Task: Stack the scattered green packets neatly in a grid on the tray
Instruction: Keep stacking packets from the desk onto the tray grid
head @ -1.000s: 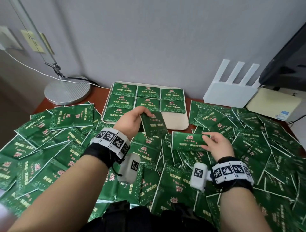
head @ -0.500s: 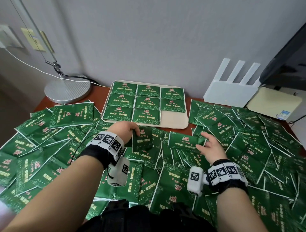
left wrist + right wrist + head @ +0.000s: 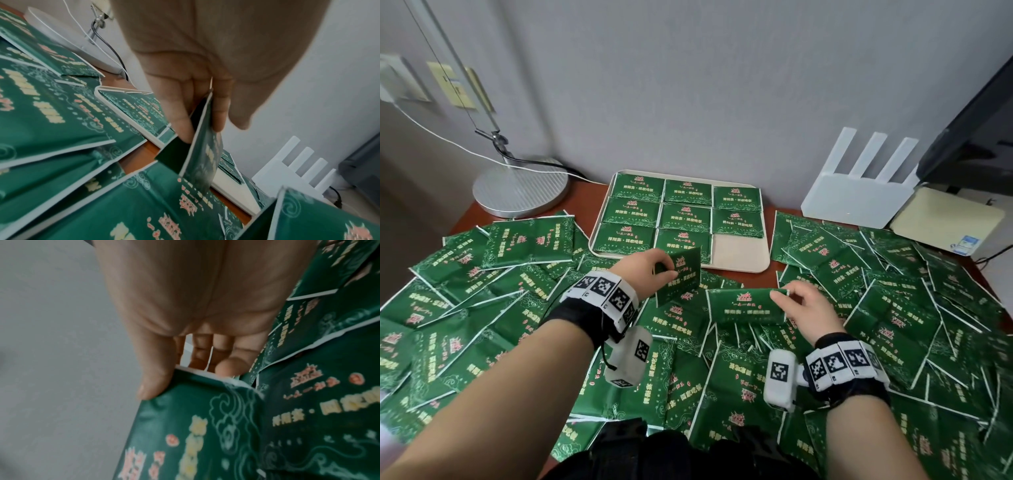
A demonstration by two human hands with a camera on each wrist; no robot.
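Eight cells filled, one corner bare

My bench (image 3: pixel 758 275) is strewn with packets; on the tray (image 3: pixel 739 253) a middle-front packet has just landed. My left hand (image 3: pixel 640 270) pinches a fresh packet (image 3: pixel 681 277); right hand (image 3: pixel 804 308) fingers clamp another packet (image 3: pixel 743 305).

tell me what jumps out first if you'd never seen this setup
A sea of loose green packets covers the table. At the back a cream tray holds eight in a tidy grid, its near right cell bare. In front, the left hand and right hand each pinch a packet.
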